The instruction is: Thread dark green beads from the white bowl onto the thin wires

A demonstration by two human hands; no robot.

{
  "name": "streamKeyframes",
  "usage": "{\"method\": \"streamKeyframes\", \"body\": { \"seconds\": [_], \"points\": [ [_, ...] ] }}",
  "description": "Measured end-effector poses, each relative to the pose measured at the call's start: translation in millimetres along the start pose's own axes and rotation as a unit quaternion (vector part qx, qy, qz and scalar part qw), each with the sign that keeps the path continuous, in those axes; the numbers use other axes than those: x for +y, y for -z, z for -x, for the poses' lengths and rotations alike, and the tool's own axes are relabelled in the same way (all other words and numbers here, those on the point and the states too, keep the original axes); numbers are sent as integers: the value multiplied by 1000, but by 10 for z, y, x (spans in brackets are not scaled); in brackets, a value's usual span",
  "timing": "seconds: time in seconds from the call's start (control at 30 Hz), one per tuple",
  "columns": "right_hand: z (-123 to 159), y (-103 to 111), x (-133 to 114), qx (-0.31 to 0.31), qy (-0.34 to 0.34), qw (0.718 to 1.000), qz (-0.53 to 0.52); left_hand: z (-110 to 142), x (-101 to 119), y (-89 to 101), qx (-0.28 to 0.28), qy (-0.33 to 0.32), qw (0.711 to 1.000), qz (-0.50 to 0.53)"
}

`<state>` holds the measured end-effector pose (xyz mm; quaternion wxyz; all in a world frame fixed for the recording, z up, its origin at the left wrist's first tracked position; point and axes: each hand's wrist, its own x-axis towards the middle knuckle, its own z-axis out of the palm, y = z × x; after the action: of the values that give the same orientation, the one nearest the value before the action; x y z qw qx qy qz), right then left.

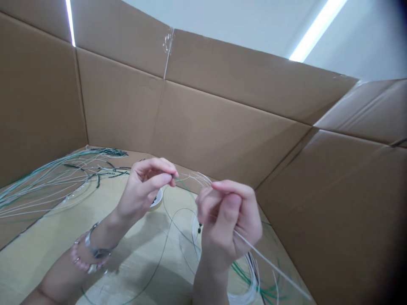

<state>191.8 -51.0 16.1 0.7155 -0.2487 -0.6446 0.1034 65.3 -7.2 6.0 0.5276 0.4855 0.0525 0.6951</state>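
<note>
My left hand is closed in a pinch, with thumb and forefinger on a thin green cord. A small dark spot shows at its fingertips, too small to name. The green cord runs across to my right hand, which is closed in a loose fist. A stiff-looking white cord sticks out below that fist toward the lower right. Small dark beads hang just left of my right wrist. Behind my left hand, partly hidden, is a white bowl with dark bits in it.
Cardboard walls enclose the pale yellow work surface. Long green and white cords with dark beaded ends lie at the left. Coiled white cord and green strands lie at the lower right. A thin loop of cord crosses the middle.
</note>
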Motion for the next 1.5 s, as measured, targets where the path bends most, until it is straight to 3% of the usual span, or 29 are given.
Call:
{"method": "streamKeyframes", "body": {
  "seconds": [0.07,0.2,0.27,0.37,0.53,0.7,1.17,1.3,1.5],
  "points": [
    [-15,41,33,-49,-45,995,-74,-17,1,-11,9,33,999,20],
    [-119,130,63,-167,-59,980,-86,-33,-4,-31,43,79,995,34],
    [-165,153,66,-157,-38,985,-68,-35,-13,-29,48,70,996,25],
    [-179,152,71,-85,9,995,44,-30,-22,-25,38,47,998,1],
    [-123,85,64,-20,106,964,241,2,-15,-38,19,18,999,-20],
    [-88,-1,15,-39,141,954,261,51,-13,-34,13,-10,999,-50],
    [-89,-11,-2,-61,141,951,268,66,-5,-27,20,-44,994,-103],
    [-98,6,7,-79,148,945,282,64,27,-30,28,-117,972,-200],
    [-92,16,-3,-121,142,929,320,91,108,30,-23,-188,925,-330]
  ]
}}
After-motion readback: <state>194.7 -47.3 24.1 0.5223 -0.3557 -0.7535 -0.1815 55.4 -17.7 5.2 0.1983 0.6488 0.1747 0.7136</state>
